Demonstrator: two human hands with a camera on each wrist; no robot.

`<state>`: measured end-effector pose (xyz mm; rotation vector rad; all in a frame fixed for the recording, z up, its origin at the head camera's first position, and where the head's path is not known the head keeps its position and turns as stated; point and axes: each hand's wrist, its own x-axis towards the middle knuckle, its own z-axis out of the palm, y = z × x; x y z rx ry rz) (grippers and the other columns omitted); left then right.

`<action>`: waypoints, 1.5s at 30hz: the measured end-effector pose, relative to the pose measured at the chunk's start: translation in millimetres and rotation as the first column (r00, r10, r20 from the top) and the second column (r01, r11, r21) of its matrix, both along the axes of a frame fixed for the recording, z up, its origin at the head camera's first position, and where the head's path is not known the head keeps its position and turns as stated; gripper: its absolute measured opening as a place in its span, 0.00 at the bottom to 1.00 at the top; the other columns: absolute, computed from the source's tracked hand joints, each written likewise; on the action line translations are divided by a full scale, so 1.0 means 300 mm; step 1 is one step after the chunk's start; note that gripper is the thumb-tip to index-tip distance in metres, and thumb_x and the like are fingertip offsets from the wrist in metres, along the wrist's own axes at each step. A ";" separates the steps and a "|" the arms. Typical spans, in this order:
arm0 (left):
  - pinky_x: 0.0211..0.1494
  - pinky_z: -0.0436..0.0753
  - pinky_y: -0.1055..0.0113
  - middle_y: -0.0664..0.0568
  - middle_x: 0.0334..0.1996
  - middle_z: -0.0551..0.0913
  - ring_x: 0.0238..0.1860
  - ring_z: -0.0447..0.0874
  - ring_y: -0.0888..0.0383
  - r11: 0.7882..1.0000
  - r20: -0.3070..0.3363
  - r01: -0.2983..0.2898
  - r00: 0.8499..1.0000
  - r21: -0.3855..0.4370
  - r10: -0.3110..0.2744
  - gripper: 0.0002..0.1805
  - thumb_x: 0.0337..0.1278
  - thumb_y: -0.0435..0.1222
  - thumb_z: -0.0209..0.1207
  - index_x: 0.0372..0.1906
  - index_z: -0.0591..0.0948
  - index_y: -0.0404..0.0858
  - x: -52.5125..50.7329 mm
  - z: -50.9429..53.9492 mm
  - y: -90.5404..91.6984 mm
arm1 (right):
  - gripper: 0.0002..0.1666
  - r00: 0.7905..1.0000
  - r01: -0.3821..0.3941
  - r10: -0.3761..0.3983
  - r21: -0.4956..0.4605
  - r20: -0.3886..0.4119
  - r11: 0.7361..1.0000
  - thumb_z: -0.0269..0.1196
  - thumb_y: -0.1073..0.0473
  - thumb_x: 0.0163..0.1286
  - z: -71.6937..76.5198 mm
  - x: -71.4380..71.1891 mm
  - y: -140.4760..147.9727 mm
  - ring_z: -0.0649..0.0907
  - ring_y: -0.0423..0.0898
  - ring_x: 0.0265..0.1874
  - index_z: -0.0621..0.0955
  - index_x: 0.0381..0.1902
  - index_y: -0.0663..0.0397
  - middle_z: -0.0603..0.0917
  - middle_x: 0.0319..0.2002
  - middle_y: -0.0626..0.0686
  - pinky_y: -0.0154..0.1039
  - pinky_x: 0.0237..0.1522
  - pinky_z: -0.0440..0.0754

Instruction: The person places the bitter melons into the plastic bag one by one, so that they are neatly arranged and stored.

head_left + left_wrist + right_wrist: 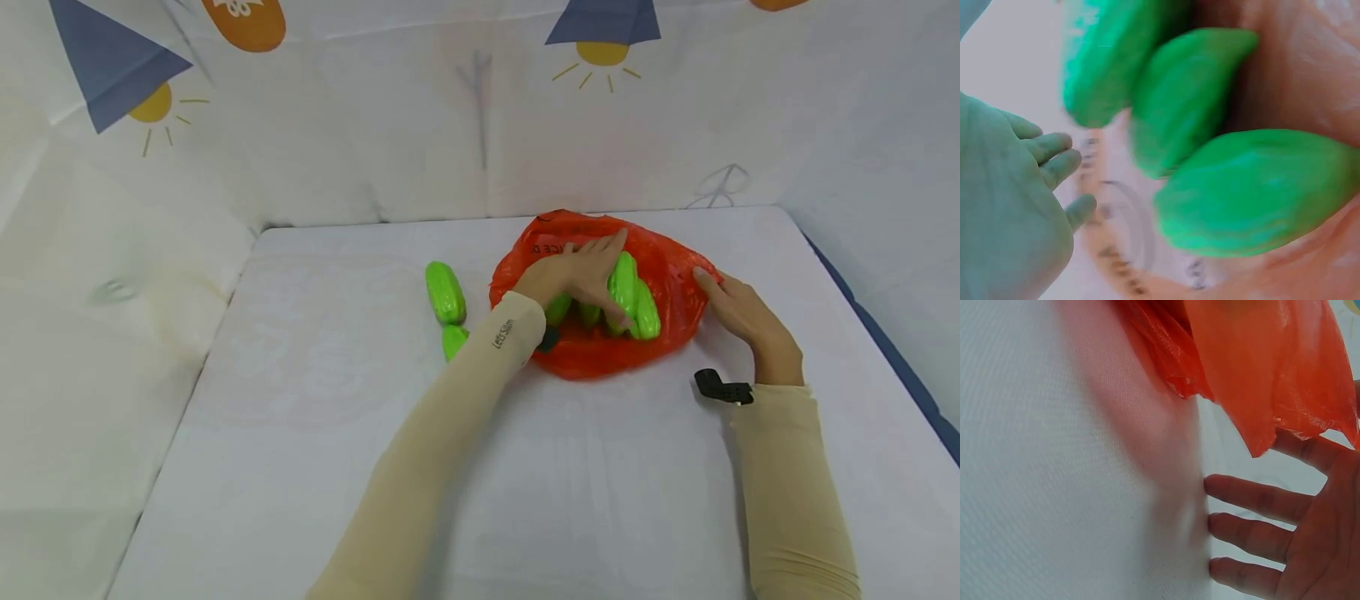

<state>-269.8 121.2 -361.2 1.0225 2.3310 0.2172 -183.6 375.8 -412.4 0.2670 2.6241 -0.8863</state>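
Observation:
An orange-red plastic bag [675,260] lies spread open at the back of the table. Several glossy green, ridged, gourd-like pieces [647,313] are inside it. My left hand [581,273] reaches over the bag's mouth, fingers spread and fairly straight, right above these pieces. In the left wrist view that hand [1013,194] shows extended fingers, apart from three green pieces [1260,192]. At the bag's right edge, my right hand [742,310] pinches the rim with thumb and index finger. Its other fingers [1260,497] stretch out loosely in the right wrist view.
Left of the bag, a green gourd-like piece [445,293] lies on the white tabletop [315,375], with another [453,340] partly behind my left forearm. A white printed cloth [420,125] hangs behind the table. A black strap device [722,387] sits at my right wrist.

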 end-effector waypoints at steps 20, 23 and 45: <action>0.81 0.37 0.55 0.64 0.79 0.36 0.79 0.33 0.64 0.966 0.001 -0.007 1.000 0.258 0.007 0.69 0.42 0.69 0.63 0.78 0.30 0.51 0.055 0.082 -0.119 | 0.58 1.000 -0.010 0.010 0.007 -0.011 1.000 0.26 0.23 0.69 -0.002 -0.004 0.005 0.55 0.75 0.69 0.44 0.76 0.67 0.54 0.71 0.75 0.75 0.64 0.55; 0.81 0.38 0.56 0.65 0.79 0.37 0.79 0.35 0.65 0.960 -0.023 -0.012 1.000 0.281 0.019 0.69 0.41 0.70 0.63 0.78 0.31 0.52 0.061 0.097 -0.138 | 0.58 1.000 -0.010 0.010 0.004 -0.009 1.000 0.26 0.23 0.70 -0.002 -0.002 0.003 0.55 0.75 0.69 0.44 0.76 0.67 0.54 0.71 0.75 0.75 0.64 0.55; 0.80 0.42 0.57 0.61 0.79 0.43 0.79 0.39 0.61 0.874 -0.047 -0.167 0.976 0.456 0.211 0.68 0.40 0.66 0.68 0.79 0.39 0.51 0.117 0.060 -0.441 | 0.58 1.000 -0.007 0.007 0.000 0.017 1.000 0.26 0.23 0.69 0.000 -0.009 0.011 0.53 0.75 0.70 0.41 0.77 0.64 0.51 0.73 0.75 0.76 0.64 0.55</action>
